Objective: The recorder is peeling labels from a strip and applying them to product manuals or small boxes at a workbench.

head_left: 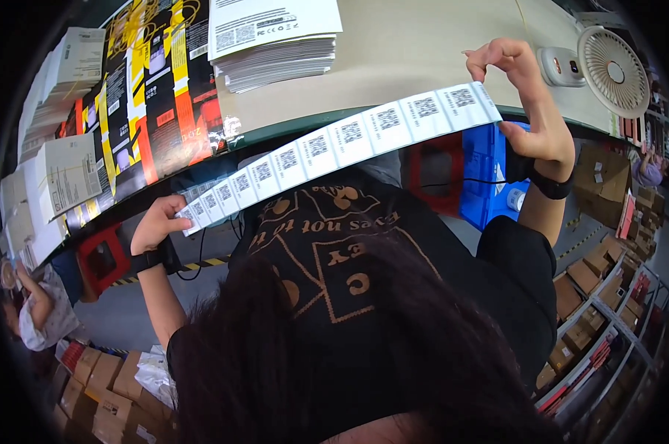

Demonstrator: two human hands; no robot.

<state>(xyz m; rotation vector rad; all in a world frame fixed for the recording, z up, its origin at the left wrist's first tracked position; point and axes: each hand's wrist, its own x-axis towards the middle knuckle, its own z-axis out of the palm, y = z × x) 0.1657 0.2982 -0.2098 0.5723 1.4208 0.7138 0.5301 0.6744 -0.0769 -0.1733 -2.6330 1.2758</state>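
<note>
A long white strip of labels (319, 152), each printed with a square code, is stretched taut between my two hands. It slants upward from left to right above the table's near edge. My left hand (155, 226) pinches the lower left end between thumb and fingers. At the right end, my right hand (538, 118) holds the strip by its edges, with fingertips at the top corner and thumb below. A thick stack of white printed cards (279, 70) lies on the table (408, 48) beyond the strip.
Black, red and yellow printed boxes (168, 111) lie at the left, bearing more white stacks (68, 174) and yellow rubber bands (138, 29). A small white fan (614, 72) stands far right. Below the table edge is a blue crate (482, 185). Another person's arm (37, 296) shows far left.
</note>
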